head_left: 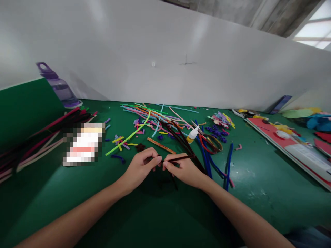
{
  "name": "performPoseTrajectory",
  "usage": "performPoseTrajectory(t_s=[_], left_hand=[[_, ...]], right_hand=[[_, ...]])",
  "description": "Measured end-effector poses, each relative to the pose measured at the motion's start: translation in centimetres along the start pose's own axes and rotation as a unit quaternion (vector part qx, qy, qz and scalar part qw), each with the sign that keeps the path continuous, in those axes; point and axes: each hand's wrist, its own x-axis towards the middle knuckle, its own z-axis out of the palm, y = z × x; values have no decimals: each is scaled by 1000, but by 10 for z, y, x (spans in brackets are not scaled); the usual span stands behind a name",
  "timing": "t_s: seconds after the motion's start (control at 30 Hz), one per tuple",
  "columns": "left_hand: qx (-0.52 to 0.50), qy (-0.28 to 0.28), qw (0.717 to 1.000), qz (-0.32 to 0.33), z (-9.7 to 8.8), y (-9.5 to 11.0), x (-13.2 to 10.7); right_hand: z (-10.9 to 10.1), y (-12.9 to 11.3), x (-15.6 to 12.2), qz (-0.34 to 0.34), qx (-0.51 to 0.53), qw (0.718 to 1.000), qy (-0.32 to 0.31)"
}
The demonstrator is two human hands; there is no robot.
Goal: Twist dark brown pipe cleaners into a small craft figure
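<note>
In the middle of the head view, my left hand [144, 165] and my right hand [184, 169] nearly meet, fingertips pinched. Between them they hold a dark brown pipe cleaner [182, 158]; one length sticks out over my right hand and another hangs below. What lies inside my left fingers is partly hidden. Just beyond my hands are a flat orange-brown strip [161, 145] and a small dark brown fuzzy piece [140, 147]. Longer dark brown pipe cleaners [182, 137] run behind my right hand, beside blue pipe cleaners [207, 162].
A small glue bottle [192, 135] stands by red-handled scissors [207, 147]. Coloured pipe cleaners [144, 115] and cut pieces lie at the back. Left are a pixelated bright rectangle [85, 144], a pipe cleaner bundle [38, 141] and a purple bottle [62, 90]; right, a red board [271, 129].
</note>
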Motion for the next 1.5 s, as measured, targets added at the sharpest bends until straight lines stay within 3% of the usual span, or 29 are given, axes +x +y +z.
performPoseTrajectory(t_s=[0.43, 1.2, 1.5], left_hand=[[-16, -11, 1000, -23, 1, -5, 0], [-11, 31, 999, -28, 2, -8, 1], [-14, 15, 999, -34, 1, -6, 1]], right_hand=[[-4, 0, 2, 60, 129, 990, -19], [-3, 2, 3, 61, 129, 990, -9], [-2, 4, 4, 59, 122, 991, -12]])
